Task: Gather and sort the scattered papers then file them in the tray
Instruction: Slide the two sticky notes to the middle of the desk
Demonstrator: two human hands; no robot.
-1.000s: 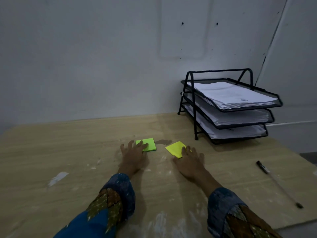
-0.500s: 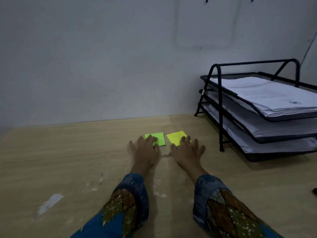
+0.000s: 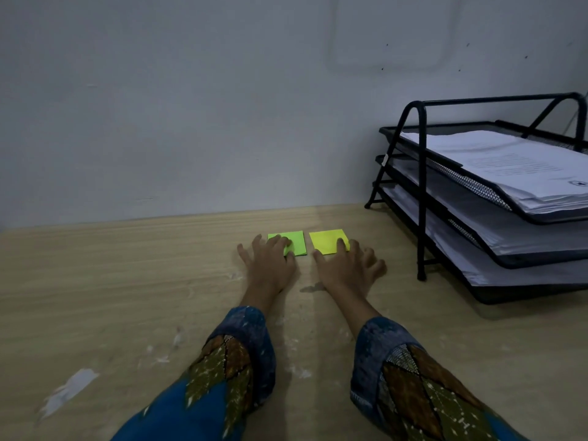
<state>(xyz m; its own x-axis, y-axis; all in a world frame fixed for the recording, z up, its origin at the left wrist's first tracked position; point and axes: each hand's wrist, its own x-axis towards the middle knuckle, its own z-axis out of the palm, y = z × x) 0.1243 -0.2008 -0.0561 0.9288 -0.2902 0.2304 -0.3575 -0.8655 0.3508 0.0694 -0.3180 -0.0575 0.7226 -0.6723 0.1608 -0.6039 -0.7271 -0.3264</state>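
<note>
Left hand (image 3: 270, 265) rests flat fingers on the green sticky pad (image 3: 291, 241), right hand (image 3: 346, 268) likewise on the yellow sticky pad (image 3: 327, 241), side by side near the desk's (image 3: 95, 281) back edge, probably squaring them before the three-tier paper tray (image 3: 421, 218) at the back-right corner.

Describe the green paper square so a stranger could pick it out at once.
Start at the black three-tier tray on the right of the wooden table. Left of it, near the wall, two small paper squares lie side by side. The green square is the left one, under the fingertips of the left hand; the yellow square sits under the right hand.
</note>
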